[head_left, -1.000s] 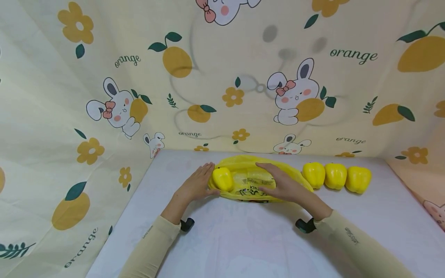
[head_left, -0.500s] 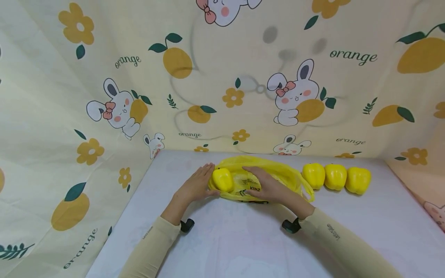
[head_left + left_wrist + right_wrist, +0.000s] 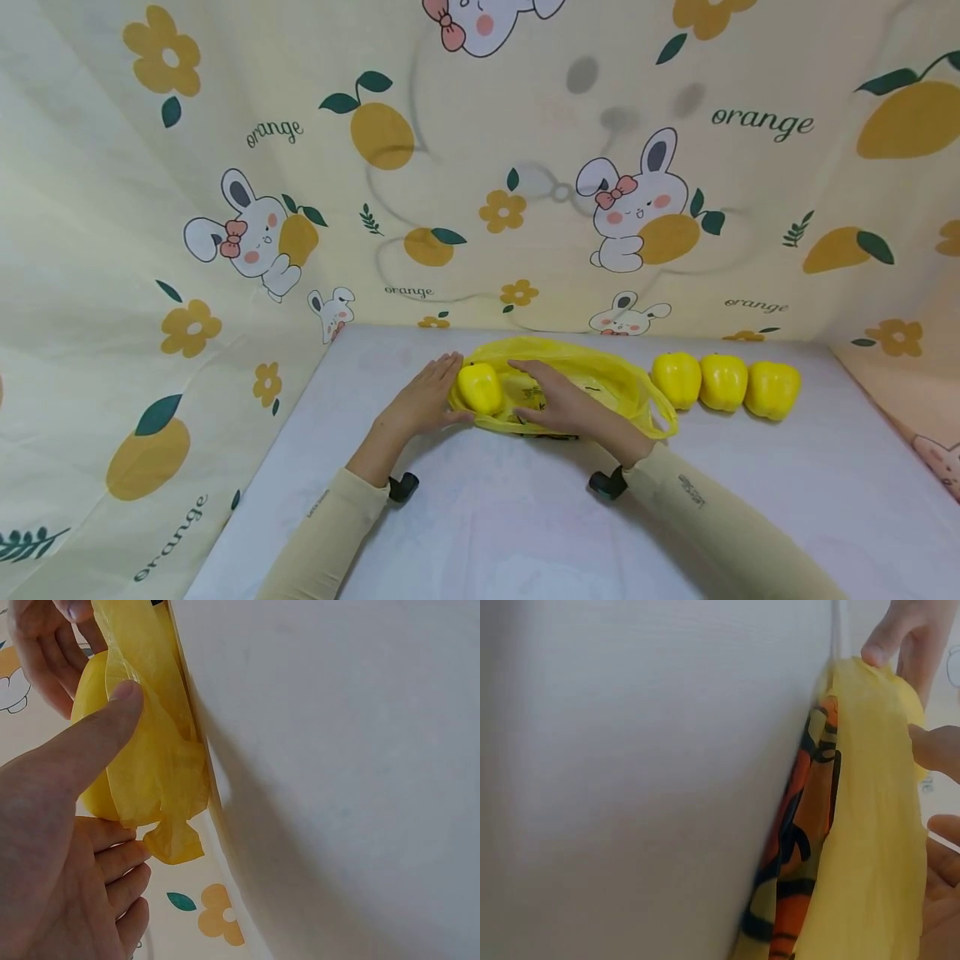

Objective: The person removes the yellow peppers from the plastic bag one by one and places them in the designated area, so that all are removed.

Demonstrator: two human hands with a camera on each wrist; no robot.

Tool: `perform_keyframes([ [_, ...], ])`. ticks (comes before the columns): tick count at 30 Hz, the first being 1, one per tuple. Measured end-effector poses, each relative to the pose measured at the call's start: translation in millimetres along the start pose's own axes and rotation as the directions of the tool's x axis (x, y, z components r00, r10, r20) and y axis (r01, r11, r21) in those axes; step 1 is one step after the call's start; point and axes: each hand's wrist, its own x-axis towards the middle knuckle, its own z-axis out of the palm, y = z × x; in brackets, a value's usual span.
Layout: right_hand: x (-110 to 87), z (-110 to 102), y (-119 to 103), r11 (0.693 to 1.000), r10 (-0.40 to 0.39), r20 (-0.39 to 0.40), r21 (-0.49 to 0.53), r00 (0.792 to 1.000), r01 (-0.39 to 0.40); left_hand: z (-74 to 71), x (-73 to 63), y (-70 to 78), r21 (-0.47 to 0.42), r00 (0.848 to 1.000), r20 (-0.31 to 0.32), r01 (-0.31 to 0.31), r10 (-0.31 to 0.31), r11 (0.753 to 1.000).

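A yellow plastic bag [image 3: 600,367] with dark printing lies spread on the table, its mouth facing up. One yellow bell pepper [image 3: 481,389] sits in its left end. My left hand [image 3: 420,397] rests against that end with straight fingers; in the left wrist view its thumb lies on the bag's near side, and fingers lie beyond the bag. The right hand [image 3: 564,406] is over the bag's mouth, fingers and thumb spread, just right of the pepper and apart from it. In the right wrist view the bag's near wall [image 3: 877,810] hides part of that hand.
Three more yellow bell peppers, a left one [image 3: 677,381], a middle one [image 3: 723,382] and a right one [image 3: 772,390], stand in a row right of the bag. A bag handle loop [image 3: 664,417] reaches close to them. Patterned cloth [image 3: 465,167] hangs behind the white table [image 3: 480,517].
My right hand has moved left across the bag's mouth toward the pepper in the bag. The handle loop at the bag's right end has come into view. The left hand has stayed put.
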Motion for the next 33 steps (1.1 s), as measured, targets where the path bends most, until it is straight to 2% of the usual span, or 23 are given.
perform_keyframes([
  [7, 8.2, 3.8, -4.5, 0.997, 0.071, 0.043, 0.022, 0.997, -0.072, -0.3, 0.1, 0.8, 0.006, 1.0, 0.001, -0.002, 0.002, 1.0],
  [17, 19.2, 11.5, -4.8, 0.999, 0.023, 0.066, 0.022, 0.998, -0.025, 0.8, -0.1, 0.0, 0.014, 1.0, -0.005, -0.016, 0.016, 1.0],
  [25, 23.8, 15.1, -7.9, 0.999, 0.044, 0.084, 0.022, 0.996, -0.046, 0.7, -0.7, 0.2, -0.001, 1.0, -0.011, -0.025, 0.025, 1.0],
  [33, 26.5, 17.0, -10.0, 0.997, 0.072, 0.101, 0.006, 0.992, -0.073, 0.5, -0.1, 0.9, 0.022, 1.0, -0.006, -0.024, 0.025, 0.999],
])
